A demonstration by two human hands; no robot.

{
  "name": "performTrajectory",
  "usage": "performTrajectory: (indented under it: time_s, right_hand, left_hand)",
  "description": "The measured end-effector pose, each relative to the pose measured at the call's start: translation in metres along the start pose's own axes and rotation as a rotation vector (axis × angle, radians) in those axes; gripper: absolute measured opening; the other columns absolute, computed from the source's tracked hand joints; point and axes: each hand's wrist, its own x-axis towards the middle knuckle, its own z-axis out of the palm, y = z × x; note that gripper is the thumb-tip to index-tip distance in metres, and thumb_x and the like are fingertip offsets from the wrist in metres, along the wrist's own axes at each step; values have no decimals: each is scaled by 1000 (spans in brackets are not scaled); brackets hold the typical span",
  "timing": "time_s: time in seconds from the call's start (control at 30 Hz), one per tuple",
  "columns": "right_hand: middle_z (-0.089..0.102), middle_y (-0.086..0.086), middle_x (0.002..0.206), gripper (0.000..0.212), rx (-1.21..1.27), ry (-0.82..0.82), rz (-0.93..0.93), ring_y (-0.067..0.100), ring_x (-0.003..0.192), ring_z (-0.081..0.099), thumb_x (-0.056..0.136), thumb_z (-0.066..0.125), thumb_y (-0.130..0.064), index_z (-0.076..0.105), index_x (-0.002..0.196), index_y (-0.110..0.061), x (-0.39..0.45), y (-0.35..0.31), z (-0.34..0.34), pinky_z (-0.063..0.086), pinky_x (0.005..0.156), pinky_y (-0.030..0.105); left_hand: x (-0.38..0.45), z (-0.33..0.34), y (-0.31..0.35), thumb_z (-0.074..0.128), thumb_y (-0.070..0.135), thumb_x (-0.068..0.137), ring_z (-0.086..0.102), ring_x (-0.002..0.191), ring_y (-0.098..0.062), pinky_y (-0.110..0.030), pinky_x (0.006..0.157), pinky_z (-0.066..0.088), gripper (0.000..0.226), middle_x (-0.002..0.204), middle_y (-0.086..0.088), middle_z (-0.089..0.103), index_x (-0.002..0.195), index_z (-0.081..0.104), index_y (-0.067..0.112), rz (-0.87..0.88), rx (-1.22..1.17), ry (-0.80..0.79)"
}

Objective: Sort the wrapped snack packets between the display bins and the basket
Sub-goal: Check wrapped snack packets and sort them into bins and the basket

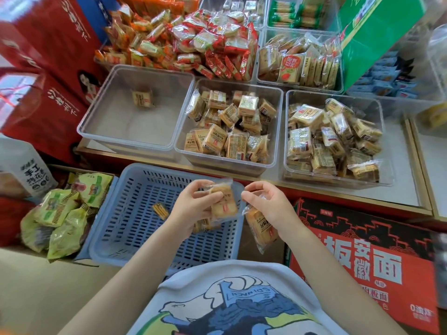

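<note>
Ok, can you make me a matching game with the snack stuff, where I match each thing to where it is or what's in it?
Things:
1. left clear bin
2. blue basket
3. left hand
4. green bags

Places or states:
A. left of the basket
B. holds just one packet
C. on the floor, under both hands
D. grips a wrapped snack packet

Pairs: 1-B, 2-C, 3-D, 4-A
</note>
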Motion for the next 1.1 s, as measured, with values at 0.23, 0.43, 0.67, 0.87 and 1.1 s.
performTrajectory:
  time_s: [0.23,0.43,0.67,0.87,1.1]
  right_hand:
    - [73,-4,98,11,-116,-99,-49,18,95,70,90,75,-26,69,98,-30,-3,6,8,59,88,43]
    - [71,-2,90,9,-41,-69,-72,19,84,69,93,73,-19,69,87,-24,-7,5,9,58,82,39]
    - [71,2,86,9,47,-23,1,15,76,67,98,66,-19,69,99,-10,-8,2,5,55,74,31]
    - [72,9,99,12,101,-30,-37,16,83,68,95,71,-20,66,105,-21,-10,-1,2,56,77,30]
    - [72,-1,86,6,14,46,-84,7,74,66,95,71,-20,72,91,-16,-8,-8,-1,52,67,19]
  left_hand:
    - [2,4,2,74,18,93,77,87,-25,-26,62,59,38,110,-19,73,124,54,13,-48,-144,133]
    - [0,9,0,70,24,95,76,86,-19,-25,63,59,39,115,-19,70,126,54,7,-90,-137,67]
    - [-7,3,-4,81,48,78,67,112,-13,-30,96,54,46,120,7,72,121,67,39,170,246,-210]
    - [-10,9,1,77,26,85,61,61,-5,-19,55,46,23,77,6,75,106,74,17,171,173,-136]
    - [-11,9,1,75,35,82,69,76,-9,-18,60,49,34,94,-3,78,112,72,19,100,147,-249]
